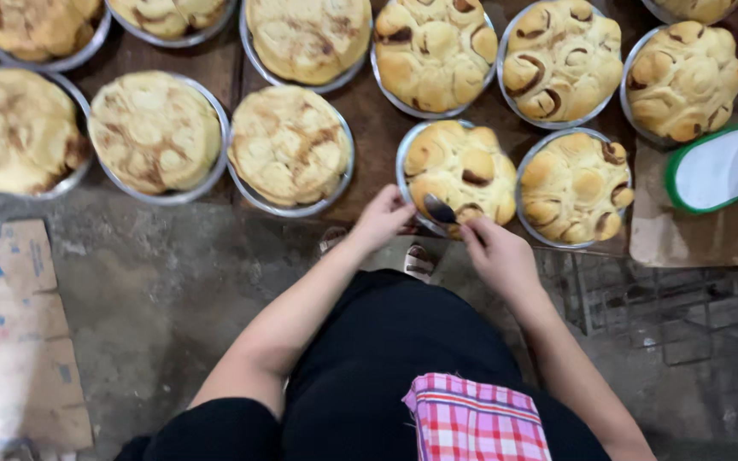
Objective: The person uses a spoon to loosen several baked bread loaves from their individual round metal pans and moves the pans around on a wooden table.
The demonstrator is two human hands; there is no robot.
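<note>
My left hand (pixel 383 218) grips the near rim of a round metal pan (pixel 404 159) that holds golden pull-apart buns (pixel 461 168) with dark filling. My right hand (pixel 497 254) holds a metal spoon (pixel 439 209), whose bowl rests at the near edge of those buns. Both hands sit at the front edge of the low wooden surface (pixel 377 128) that carries the pans.
Several more pans of baked buns fill the surface: paler ones (pixel 155 132) to the left, browner ones (pixel 576 186) to the right. A green-rimmed container of white powder (pixel 719 168) stands on cardboard at the right. Flattened cardboard (pixel 10 341) lies on the concrete floor.
</note>
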